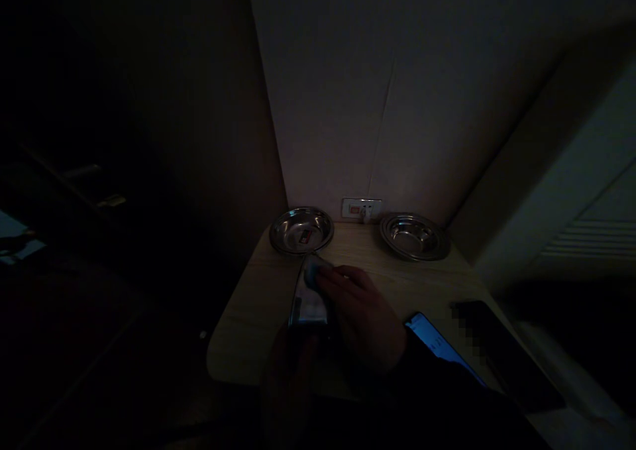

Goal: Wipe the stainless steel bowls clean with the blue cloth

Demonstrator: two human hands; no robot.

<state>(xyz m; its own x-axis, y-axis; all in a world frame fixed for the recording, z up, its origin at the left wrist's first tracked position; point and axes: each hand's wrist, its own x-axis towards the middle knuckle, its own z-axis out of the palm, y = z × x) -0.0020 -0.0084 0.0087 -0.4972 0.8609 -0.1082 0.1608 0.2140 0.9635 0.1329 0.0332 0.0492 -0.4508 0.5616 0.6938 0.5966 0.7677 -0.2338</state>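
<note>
The scene is very dark. My left hand (293,364) grips the near rim of a steel plate (305,301) held tilted on edge over a small wooden table (248,324). My right hand (360,314) is closed on a bluish cloth (314,272) pressed against the plate's inner face. A single steel plate (301,229) lies flat at the table's back left. A short stack of steel plates (415,236) sits at the back right.
A lit phone (440,344) lies on the table's right side beside a dark flat object (501,350). A wall socket (362,208) sits on the wall behind the table. Dark floor lies to the left and a pale door panel to the right.
</note>
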